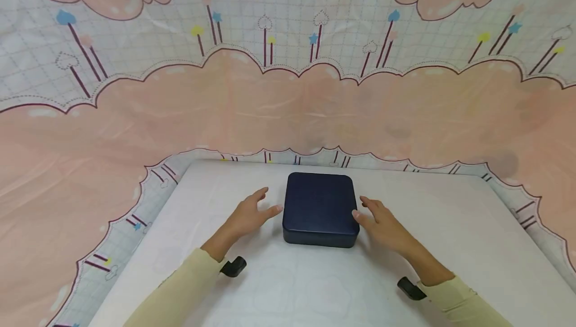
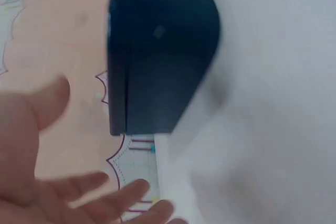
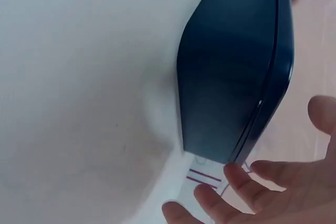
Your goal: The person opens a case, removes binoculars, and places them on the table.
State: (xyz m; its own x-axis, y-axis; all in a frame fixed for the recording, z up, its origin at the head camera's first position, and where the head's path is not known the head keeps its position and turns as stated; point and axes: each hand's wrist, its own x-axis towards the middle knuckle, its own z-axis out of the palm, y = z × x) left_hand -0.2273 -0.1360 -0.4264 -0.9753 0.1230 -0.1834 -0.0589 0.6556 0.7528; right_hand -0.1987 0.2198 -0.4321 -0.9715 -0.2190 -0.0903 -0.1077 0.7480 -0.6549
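Observation:
A dark blue box (image 1: 320, 204) with rounded corners lies flat on the white table, its lid on. My left hand (image 1: 249, 214) is at the box's left side, thumb pointing toward it, fingers spread and holding nothing. On the other side, my right hand (image 1: 382, 224) reaches along the right edge, its thumb tip close to the lid; whether it touches, I cannot tell. Both wrist views show the box's side wall and a lid seam: the box (image 2: 157, 61) stands apart from the left fingers, and the box (image 3: 226, 72) has the right fingertips near its far corner.
The white table (image 1: 279, 287) extends around the box on all sides. Behind it hangs a pink and white patterned cloth (image 1: 288, 107). Black wrist devices are strapped at the left cuff (image 1: 234, 267) and the right cuff (image 1: 411, 288).

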